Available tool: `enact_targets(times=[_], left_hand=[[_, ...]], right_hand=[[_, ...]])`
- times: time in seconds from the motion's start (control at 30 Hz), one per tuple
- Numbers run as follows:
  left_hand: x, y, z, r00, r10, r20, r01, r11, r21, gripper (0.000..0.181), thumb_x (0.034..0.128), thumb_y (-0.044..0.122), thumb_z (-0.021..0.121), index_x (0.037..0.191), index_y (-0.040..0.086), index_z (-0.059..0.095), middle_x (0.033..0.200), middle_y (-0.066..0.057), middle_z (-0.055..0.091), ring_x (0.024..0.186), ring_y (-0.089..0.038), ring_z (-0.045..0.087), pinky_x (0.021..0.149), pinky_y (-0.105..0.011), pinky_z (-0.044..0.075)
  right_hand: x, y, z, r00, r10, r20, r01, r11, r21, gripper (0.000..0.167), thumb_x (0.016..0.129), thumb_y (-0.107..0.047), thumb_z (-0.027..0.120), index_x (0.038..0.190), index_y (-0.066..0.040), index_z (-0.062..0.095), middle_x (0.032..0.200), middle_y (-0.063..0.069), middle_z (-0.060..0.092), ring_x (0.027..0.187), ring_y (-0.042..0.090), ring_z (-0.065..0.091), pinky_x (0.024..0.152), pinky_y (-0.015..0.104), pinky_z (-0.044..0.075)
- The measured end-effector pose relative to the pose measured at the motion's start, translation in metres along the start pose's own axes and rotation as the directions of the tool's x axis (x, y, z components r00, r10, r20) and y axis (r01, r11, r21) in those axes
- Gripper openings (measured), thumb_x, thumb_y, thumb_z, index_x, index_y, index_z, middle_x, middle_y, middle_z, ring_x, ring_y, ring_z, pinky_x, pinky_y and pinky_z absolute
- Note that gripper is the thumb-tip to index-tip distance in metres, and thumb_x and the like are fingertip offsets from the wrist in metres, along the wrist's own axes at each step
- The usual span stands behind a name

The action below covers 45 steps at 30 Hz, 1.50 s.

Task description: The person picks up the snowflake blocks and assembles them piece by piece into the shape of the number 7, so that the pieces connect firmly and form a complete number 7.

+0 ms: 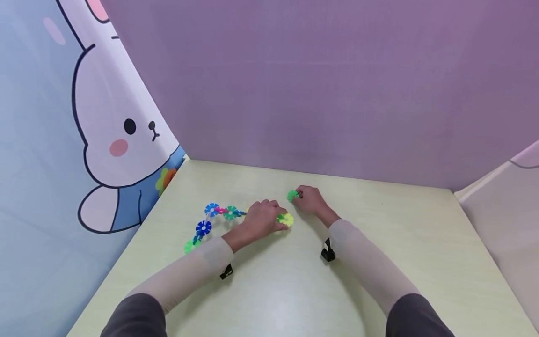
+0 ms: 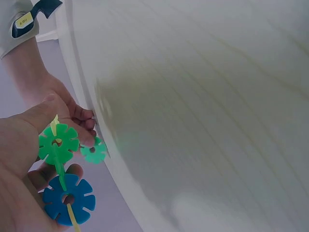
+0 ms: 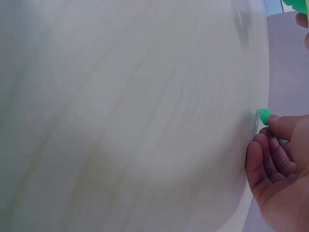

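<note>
A chain of coloured plastic snowflake discs (image 1: 204, 228) bends across the left part of the table. My left hand (image 1: 261, 220) holds its right end, where a yellow disc (image 1: 288, 219) sticks out past the fingers. In the left wrist view, a green disc (image 2: 58, 143) and a blue disc (image 2: 72, 198) of the chain lie against that hand, linked through their slots. Slightly farther back, my right hand (image 1: 310, 199) pinches a single green snowflake disc (image 1: 292, 195) between thumb and fingers. This disc is apart from the chain. The left hand covers the chain's middle links.
The pale table (image 1: 421, 243) meets a purple cloth wall (image 1: 316, 93) at the back. A blue curtain with a rabbit print (image 1: 113, 117) borders the left side, and a white panel (image 1: 505, 224) the right. Black wrist mounts hang beneath both forearms.
</note>
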State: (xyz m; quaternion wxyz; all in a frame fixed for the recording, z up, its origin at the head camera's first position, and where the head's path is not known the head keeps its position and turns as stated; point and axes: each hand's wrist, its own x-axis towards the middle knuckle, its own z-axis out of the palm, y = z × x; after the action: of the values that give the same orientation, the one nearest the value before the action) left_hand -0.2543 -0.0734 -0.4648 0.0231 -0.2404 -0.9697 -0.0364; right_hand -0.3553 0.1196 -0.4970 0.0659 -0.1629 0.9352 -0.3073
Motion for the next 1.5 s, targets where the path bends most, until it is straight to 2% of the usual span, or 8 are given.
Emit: enact_targets(times=[0.13,0.3,0.43,0.63,0.8,1.03,1.23,1.5], left_hand=[[0.002,0.001,0.0,1.0,0.003,0.013,-0.003,1.0,-0.009,0.05,0.0884,0.057,0.073,0.128,0.027,0.072,0.116,0.001,0.072,0.103,-0.02,0.066,0.085,-0.039,0.058],[0.002,0.003,-0.001,1.0,-0.003,0.026,0.003,1.0,-0.013,0.05,0.0892,0.057,0.072,0.129,0.027,0.071,0.117,0.001,0.071,0.105,-0.021,0.065,0.089,-0.041,0.058],[0.004,0.003,-0.001,1.0,-0.003,0.019,0.003,1.0,-0.004,0.05,0.0893,0.057,0.071,0.129,0.028,0.071,0.117,0.001,0.071,0.104,-0.02,0.065,0.088,-0.04,0.058],[0.006,0.004,-0.002,1.0,0.011,0.006,-0.011,1.0,0.007,0.049,0.0894,0.057,0.071,0.129,0.029,0.071,0.115,0.002,0.072,0.101,-0.018,0.066,0.083,-0.038,0.058],[0.007,0.005,-0.001,1.0,0.019,-0.004,-0.019,1.0,0.013,0.049,0.0889,0.058,0.072,0.129,0.028,0.072,0.113,0.002,0.072,0.099,-0.018,0.066,0.081,-0.037,0.058],[0.006,0.004,0.002,1.0,0.007,-0.007,-0.007,1.0,-0.011,0.05,0.0891,0.057,0.072,0.129,0.026,0.071,0.115,0.002,0.072,0.102,-0.02,0.066,0.085,-0.039,0.058],[0.005,0.005,0.002,1.0,0.006,-0.015,-0.006,1.0,-0.022,0.051,0.0879,0.057,0.073,0.128,0.025,0.071,0.116,0.001,0.072,0.102,-0.021,0.066,0.085,-0.04,0.059],[0.004,0.005,0.004,0.999,0.014,-0.034,-0.015,0.999,-0.036,0.052,0.0877,0.057,0.074,0.128,0.025,0.071,0.117,0.0,0.073,0.103,-0.021,0.066,0.086,-0.041,0.059]], right_hand=[[-0.006,0.002,-0.003,1.0,-0.028,-0.001,0.028,1.0,0.003,0.016,0.097,-0.02,0.065,0.104,-0.007,0.07,0.088,0.007,0.069,0.076,0.017,0.056,0.068,0.026,0.044],[-0.014,0.004,-0.008,0.996,-0.089,-0.007,0.089,0.996,0.009,0.011,0.097,-0.019,0.067,0.101,-0.009,0.071,0.077,0.003,0.064,0.067,0.015,0.051,0.063,0.026,0.04],[-0.025,0.003,-0.013,0.992,-0.124,-0.002,0.124,0.992,0.021,0.01,0.097,-0.019,0.067,0.101,-0.01,0.071,0.074,0.001,0.064,0.062,0.012,0.049,0.059,0.025,0.04],[-0.044,0.002,-0.02,0.991,-0.134,0.022,0.133,0.991,0.035,0.01,0.098,-0.019,0.067,0.103,-0.011,0.07,0.074,0.0,0.066,0.059,0.011,0.051,0.053,0.023,0.041],[-0.061,0.005,-0.021,0.988,-0.153,0.026,0.152,0.988,0.026,0.008,0.097,-0.017,0.068,0.102,-0.011,0.07,0.072,-0.001,0.065,0.058,0.009,0.049,0.051,0.022,0.04],[-0.079,0.012,-0.019,0.977,-0.212,0.009,0.212,0.977,0.01,0.005,0.095,-0.013,0.071,0.1,-0.013,0.071,0.069,-0.005,0.061,0.059,0.006,0.046,0.052,0.019,0.039],[-0.087,0.014,-0.016,0.964,-0.267,-0.023,0.267,0.963,0.02,0.005,0.094,-0.012,0.073,0.098,-0.014,0.072,0.07,-0.007,0.061,0.06,0.004,0.047,0.054,0.018,0.041],[-0.095,0.01,-0.013,0.955,-0.296,-0.031,0.296,0.955,0.009,0.006,0.094,-0.012,0.073,0.099,-0.014,0.074,0.07,-0.008,0.06,0.061,0.004,0.046,0.055,0.018,0.041]])
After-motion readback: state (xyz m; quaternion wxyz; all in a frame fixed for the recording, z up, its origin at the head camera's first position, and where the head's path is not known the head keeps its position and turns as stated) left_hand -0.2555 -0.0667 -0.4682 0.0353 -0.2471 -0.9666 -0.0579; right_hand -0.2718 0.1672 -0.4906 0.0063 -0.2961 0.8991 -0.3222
